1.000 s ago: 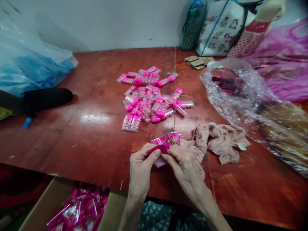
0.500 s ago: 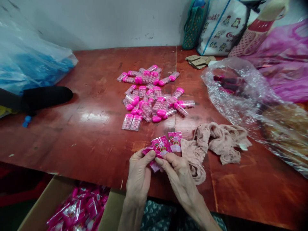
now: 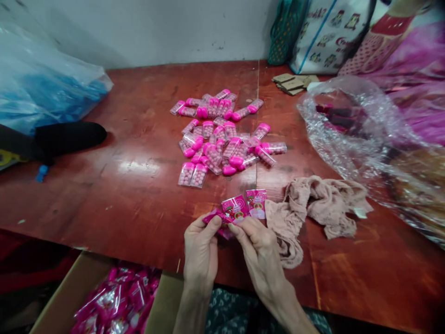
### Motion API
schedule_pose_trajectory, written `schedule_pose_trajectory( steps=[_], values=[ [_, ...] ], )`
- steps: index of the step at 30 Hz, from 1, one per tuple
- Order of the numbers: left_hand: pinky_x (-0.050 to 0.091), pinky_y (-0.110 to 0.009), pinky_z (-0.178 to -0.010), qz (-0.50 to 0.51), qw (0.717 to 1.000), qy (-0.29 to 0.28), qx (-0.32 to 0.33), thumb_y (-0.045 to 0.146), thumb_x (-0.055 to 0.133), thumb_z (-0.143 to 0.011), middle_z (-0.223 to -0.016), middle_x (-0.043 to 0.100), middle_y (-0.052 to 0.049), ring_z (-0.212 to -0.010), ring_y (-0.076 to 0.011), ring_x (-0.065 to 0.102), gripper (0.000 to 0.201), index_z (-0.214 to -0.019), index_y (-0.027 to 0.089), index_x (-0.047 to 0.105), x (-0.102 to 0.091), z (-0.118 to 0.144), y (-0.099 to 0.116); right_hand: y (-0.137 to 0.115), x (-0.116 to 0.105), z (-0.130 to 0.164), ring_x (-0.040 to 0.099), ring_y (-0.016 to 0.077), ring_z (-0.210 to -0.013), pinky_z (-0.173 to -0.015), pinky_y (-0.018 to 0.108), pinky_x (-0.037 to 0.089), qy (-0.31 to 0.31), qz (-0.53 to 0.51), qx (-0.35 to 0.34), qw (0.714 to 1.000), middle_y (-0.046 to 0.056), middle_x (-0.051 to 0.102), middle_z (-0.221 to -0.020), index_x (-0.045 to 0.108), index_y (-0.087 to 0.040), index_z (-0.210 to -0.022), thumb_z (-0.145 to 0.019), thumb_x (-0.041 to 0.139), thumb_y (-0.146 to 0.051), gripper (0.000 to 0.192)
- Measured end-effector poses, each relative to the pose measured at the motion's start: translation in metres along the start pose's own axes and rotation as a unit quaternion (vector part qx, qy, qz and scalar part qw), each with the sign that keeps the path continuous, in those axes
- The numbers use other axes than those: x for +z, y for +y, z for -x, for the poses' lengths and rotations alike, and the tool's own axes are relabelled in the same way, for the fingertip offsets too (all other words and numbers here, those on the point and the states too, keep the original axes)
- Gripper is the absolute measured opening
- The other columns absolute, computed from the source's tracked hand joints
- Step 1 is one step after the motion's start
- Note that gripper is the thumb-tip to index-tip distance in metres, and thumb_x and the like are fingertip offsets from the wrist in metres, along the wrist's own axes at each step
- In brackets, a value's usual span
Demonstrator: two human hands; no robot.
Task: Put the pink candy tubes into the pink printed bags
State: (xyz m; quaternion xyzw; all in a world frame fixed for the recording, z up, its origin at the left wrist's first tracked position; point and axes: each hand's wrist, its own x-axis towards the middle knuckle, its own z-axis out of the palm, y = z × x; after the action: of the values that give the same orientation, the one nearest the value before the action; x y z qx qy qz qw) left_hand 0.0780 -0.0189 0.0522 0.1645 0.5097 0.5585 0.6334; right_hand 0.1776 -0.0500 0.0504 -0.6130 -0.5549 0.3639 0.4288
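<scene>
Two hands meet at the near edge of the glossy red-brown surface (image 3: 132, 185): the left hand (image 3: 200, 250) and right hand (image 3: 259, 248) both pinch a shiny pink foil packet (image 3: 222, 221). Beyond lie flat printed sachets (image 3: 246, 206), clear pink-capped tubes (image 3: 222, 137), a crumpled beige cloth (image 3: 313, 206) and crinkled plastic bag (image 3: 351, 130).

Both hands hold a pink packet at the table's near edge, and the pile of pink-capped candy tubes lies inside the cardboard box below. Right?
Not quite. The head view shows the candy tubes lying on the table; the cardboard box holds pink packets. Both hands, left hand and right hand, do hold a pink packet.
</scene>
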Motion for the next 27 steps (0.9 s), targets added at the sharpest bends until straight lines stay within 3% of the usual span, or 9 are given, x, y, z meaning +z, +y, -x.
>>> schedule_pose_trajectory(
  steps=[4,7,9,11,15,17,21,24,27],
  values=[
    [0.049,-0.02,-0.055,-0.015,1.0,-0.001,0.012,0.017,0.079,-0.056,-0.062,0.067,0.0,-0.054,-0.0093,0.059,0.021,-0.074,0.014,0.068,-0.002,0.0,-0.003,0.002,0.001,0.0,0.048,0.0152,-0.063,-0.058,0.026,0.037,-0.005,0.02,0.005,1.0,0.001,0.053,-0.065,0.052,-0.019,-0.064,-0.094,0.041,-0.024,0.032],
    [0.05,-0.019,-0.058,-0.083,0.992,-0.003,0.093,0.011,0.076,-0.06,-0.073,0.069,0.001,-0.061,-0.0096,0.062,0.039,-0.096,0.019,0.064,-0.006,0.0,-0.004,0.004,-0.002,-0.002,0.046,0.0139,-0.06,-0.054,0.024,0.034,-0.01,0.023,0.021,0.999,-0.001,0.05,-0.062,0.048,-0.019,-0.062,-0.094,0.04,-0.025,0.033],
    [0.049,-0.019,-0.062,-0.142,0.973,0.007,0.184,0.009,0.075,-0.062,-0.075,0.068,0.002,-0.065,-0.0097,0.062,0.033,-0.091,0.019,0.065,-0.009,-0.001,-0.004,0.005,-0.005,-0.003,0.046,0.0133,-0.058,-0.053,0.024,0.033,-0.021,0.024,0.024,0.999,-0.001,0.049,-0.062,0.047,-0.019,-0.062,-0.094,0.04,-0.025,0.034],
    [0.049,-0.018,-0.062,-0.189,0.954,0.003,0.234,0.01,0.074,-0.062,-0.073,0.067,0.002,-0.065,-0.0097,0.061,0.019,-0.078,0.018,0.066,-0.012,-0.003,-0.003,0.005,-0.008,-0.004,0.045,0.0129,-0.058,-0.053,0.024,0.033,-0.029,0.024,0.027,0.999,-0.002,0.048,-0.062,0.047,-0.019,-0.063,-0.094,0.04,-0.025,0.033],
    [0.047,-0.02,-0.063,-0.228,0.955,-0.103,0.157,0.011,0.07,-0.068,-0.068,0.064,0.002,-0.064,-0.0105,0.058,0.006,-0.068,0.017,0.067,-0.018,-0.008,0.003,0.007,-0.011,-0.004,0.048,0.0138,-0.062,-0.058,0.025,0.035,-0.057,0.023,0.024,0.998,-0.001,0.052,-0.066,0.052,-0.019,-0.067,-0.094,0.041,-0.023,0.029],
    [0.047,-0.023,-0.067,-0.204,0.961,-0.124,0.139,0.011,0.069,-0.068,-0.07,0.065,0.0,-0.07,-0.0127,0.059,0.007,-0.065,0.017,0.067,-0.02,-0.01,0.005,0.007,-0.012,-0.004,0.049,0.014,-0.065,-0.061,0.025,0.036,-0.074,0.013,0.018,0.997,0.0,0.055,-0.07,0.054,-0.019,-0.071,-0.094,0.042,-0.022,0.026],
    [0.047,-0.032,-0.08,-0.133,0.975,-0.108,0.145,0.011,0.07,-0.066,-0.09,0.069,-0.006,-0.087,-0.0198,0.062,0.008,-0.061,0.016,0.066,-0.02,-0.009,0.005,0.005,-0.012,-0.005,0.044,0.012,-0.06,-0.055,0.023,0.032,-0.091,0.004,0.027,0.995,-0.003,0.048,-0.065,0.046,-0.019,-0.063,-0.095,0.041,-0.027,0.033],
    [0.049,-0.028,-0.07,-0.091,0.982,-0.111,0.125,0.011,0.07,-0.065,-0.074,0.069,-0.003,-0.073,-0.0161,0.062,0.009,-0.06,0.017,0.066,-0.018,-0.008,0.005,0.002,-0.011,-0.005,0.041,0.0107,-0.057,-0.052,0.023,0.029,-0.102,0.004,0.034,0.994,-0.004,0.042,-0.061,0.041,-0.019,-0.059,-0.096,0.038,-0.031,0.038],
    [0.047,-0.022,-0.062,-0.081,0.987,-0.081,0.117,0.012,0.073,-0.062,-0.064,0.065,-0.001,-0.063,-0.012,0.059,0.009,-0.057,0.016,0.066,-0.018,-0.009,0.006,0.001,-0.011,-0.003,0.044,0.0113,-0.058,-0.053,0.022,0.032,-0.113,0.017,0.03,0.993,-0.003,0.046,-0.062,0.045,-0.019,-0.061,-0.095,0.04,-0.034,0.037]
  ],
)
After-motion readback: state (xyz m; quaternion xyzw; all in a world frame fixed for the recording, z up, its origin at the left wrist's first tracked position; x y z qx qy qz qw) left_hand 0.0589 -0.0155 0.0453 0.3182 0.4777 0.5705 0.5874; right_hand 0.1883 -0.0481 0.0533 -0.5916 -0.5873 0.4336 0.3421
